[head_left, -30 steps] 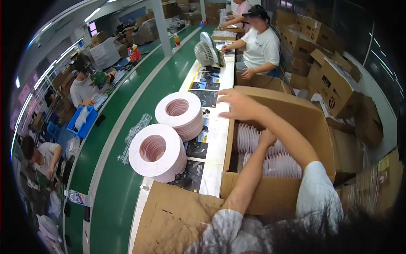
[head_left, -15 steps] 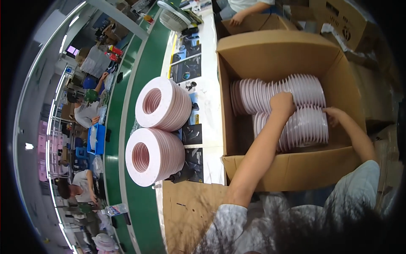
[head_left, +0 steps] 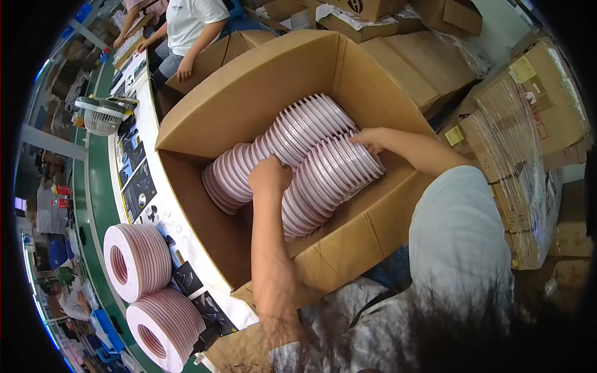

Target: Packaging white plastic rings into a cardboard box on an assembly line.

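While two rows of rings [head_left: 328, 177] already lie in the box [head_left: 348, 258], two stacks [head_left: 150, 258] sit outside, near left. Fingers of the left hand [head_left: 270, 176] are curled between the rows, grip unclear; those of the right hand [head_left: 371, 138], unclenched, touch the near row's right end.

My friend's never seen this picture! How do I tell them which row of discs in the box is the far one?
Find the big open cardboard box in the middle. Inside, two rows of pale discs lie side by side; choose the far row, away from the wearer's body. It stretches farther left than the near row, which has the right hand by its right end.
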Tool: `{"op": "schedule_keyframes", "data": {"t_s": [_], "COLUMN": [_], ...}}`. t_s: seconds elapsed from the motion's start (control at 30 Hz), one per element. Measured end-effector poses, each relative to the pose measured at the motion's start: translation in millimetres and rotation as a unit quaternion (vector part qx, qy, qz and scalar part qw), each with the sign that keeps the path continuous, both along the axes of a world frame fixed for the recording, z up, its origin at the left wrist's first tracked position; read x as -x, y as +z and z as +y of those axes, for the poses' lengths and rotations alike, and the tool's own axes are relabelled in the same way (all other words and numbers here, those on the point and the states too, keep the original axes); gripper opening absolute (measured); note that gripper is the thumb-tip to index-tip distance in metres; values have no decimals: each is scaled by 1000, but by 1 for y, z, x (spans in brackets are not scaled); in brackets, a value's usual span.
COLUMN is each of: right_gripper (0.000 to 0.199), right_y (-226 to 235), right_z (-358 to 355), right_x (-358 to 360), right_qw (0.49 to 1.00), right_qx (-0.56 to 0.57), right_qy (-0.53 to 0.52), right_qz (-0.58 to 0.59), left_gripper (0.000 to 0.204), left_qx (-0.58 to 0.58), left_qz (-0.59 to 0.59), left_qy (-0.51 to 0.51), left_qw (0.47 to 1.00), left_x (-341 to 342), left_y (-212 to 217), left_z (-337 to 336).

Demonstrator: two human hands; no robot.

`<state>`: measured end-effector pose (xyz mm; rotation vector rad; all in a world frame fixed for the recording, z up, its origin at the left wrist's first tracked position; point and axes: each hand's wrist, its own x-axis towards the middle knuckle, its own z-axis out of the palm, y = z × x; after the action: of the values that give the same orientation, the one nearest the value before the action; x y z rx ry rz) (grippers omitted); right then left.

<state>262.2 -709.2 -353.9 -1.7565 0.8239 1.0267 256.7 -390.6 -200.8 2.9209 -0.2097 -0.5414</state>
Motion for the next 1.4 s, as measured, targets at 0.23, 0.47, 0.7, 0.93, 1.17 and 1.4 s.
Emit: {"op": "schedule_keyframes", "data": {"t_s": [0.23, 0.47, 0.7, 0.93, 1.17, 1.4], "right_gripper": [35, 36, 37, 37, 39, 32], "right_y": [46, 206, 209, 164, 158, 242], "right_z": [-40, 23, 123, 150, 115, 106], "right_x": [-9, -11, -35, -40, -55, -16], "right_qw": [990, 963, 817, 785, 864, 679], "right_qx": [112, -5, -461, -493, -300, 141], "right_qy": [77, 8, -89, -212, -199, -127], "right_qz": [-42, -271, -335, -309, -353, -709], "left_gripper": [36, 48, 58, 44, 30, 25], "left_qx": [32, 370, 554, 378, 684, 630], "left_qz": [-12, -17, -202, -102, -40, -68], "left_qy": [-28, -110, -87, -35, 179, 268], "left_qw": [999, 922, 803, 920, 706, 725], "left_x": [4, -1, -2, -7, -31, -24], "left_y": [12, 10, 7, 5, -12, 1], "left_z": [-12, -16, -20, -3, -4, 18]}}
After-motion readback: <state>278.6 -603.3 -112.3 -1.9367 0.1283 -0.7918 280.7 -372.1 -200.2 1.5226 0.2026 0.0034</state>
